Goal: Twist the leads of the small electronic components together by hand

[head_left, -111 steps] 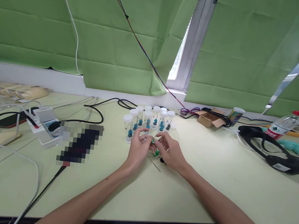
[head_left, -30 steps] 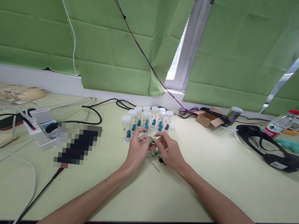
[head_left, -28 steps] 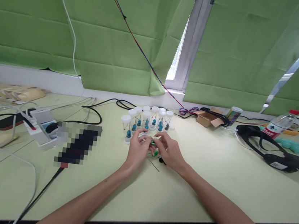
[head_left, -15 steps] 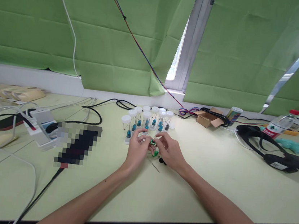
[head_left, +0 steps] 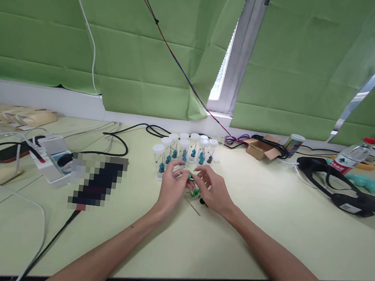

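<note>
My left hand [head_left: 171, 189] and my right hand [head_left: 214, 190] meet over the pale green table [head_left: 265, 232], fingers curled in a pinch around a small green part [head_left: 191, 178] held between them. A second green piece [head_left: 195, 192] lies just below, with a small black piece [head_left: 202, 201] and a thin metal pin [head_left: 195, 208] on the table beside my right hand. Right behind my hands stands a cluster of clear vials with white caps [head_left: 186, 153], several holding blue pieces.
Black and white cables, a white power strip [head_left: 51, 160] and a phone [head_left: 4, 153] crowd the left. At the back right are a small cardboard box [head_left: 260, 149], a printed cup [head_left: 294, 144], a water bottle [head_left: 352, 157] and a black headset [head_left: 346, 187]. Green blinds hang behind.
Both hands stay in nearly the same spot, only the fingers shift slightly around the green part. The view has drifted a little.
</note>
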Available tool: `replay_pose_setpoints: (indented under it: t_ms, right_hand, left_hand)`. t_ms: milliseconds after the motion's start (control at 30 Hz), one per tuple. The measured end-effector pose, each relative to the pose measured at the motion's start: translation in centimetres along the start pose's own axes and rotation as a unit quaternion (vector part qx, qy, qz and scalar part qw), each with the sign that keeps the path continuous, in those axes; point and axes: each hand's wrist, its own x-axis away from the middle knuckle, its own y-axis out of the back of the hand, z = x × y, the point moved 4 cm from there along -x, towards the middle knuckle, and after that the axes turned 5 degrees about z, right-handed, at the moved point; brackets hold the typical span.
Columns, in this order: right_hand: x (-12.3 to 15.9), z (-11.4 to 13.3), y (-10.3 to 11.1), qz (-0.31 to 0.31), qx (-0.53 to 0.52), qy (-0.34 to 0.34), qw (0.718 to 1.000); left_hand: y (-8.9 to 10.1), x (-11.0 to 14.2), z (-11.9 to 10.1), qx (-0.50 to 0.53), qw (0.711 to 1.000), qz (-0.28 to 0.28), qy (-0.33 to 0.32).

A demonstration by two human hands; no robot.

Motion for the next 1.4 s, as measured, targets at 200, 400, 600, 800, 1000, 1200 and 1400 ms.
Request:
replay_pose_setpoints:
  t_ms: [200,400,600,800,1000,1200,1400]
  right_hand:
    - [-0.02,-0.34,-0.1,0.004,-0.014,-0.017,1.0]
    - [-0.03,-0.16,-0.01,0.002,-0.017,-0.027,0.999]
    - [-0.03,0.32,0.17,0.008,0.006,-0.015,1.0]
    - [0.04,0.35,0.15,0.021,-0.002,-0.007,1.0]
    - [0.07,0.09,-0.03,0.024,-0.01,0.003,1.0]
    - [0.07,0.07,0.0,0.024,-0.015,0.001,1.0]
    - [0.03,0.11,0.16,0.013,-0.009,0.003,1.0]
  left_hand:
    - [-0.07,-0.01,0.05,0.006,1.0,0.004,0.007]
    - [-0.07,0.01,0.05,0.004,1.0,0.005,0.011]
    - [0.2,-0.09,0.04,-0.003,1.0,-0.007,0.001]
    - [0.1,-0.1,0.06,0.004,1.0,0.002,-0.003]
    - [-0.02,-0.11,0.15,0.015,1.0,0.006,-0.001]
    - [-0.08,-0.1,0.07,0.019,1.0,0.008,0.005]
    - [-0.22,0.13,-0.12,0.004,1.0,0.02,-0.002]
